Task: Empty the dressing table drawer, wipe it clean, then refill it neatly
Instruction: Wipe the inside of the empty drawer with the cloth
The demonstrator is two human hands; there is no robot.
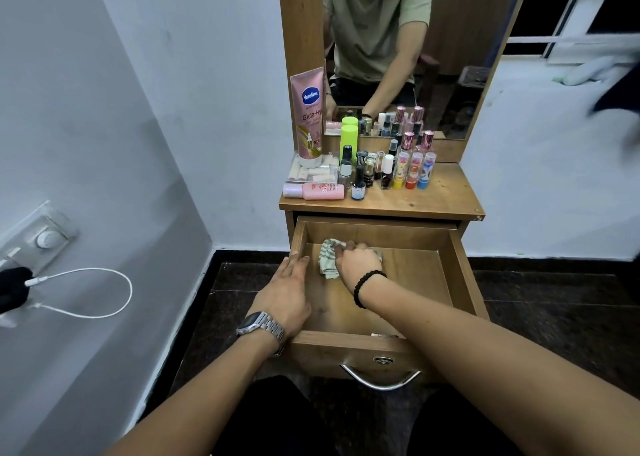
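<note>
Drawer (464,268) pulled out toward viewer, right hand (358,261) gripping cloth (327,256), left hand (285,293) flat on rim

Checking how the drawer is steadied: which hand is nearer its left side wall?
Left. The left hand rests on the drawer's left side wall; the right hand is further inside, gripping the cloth.
</note>
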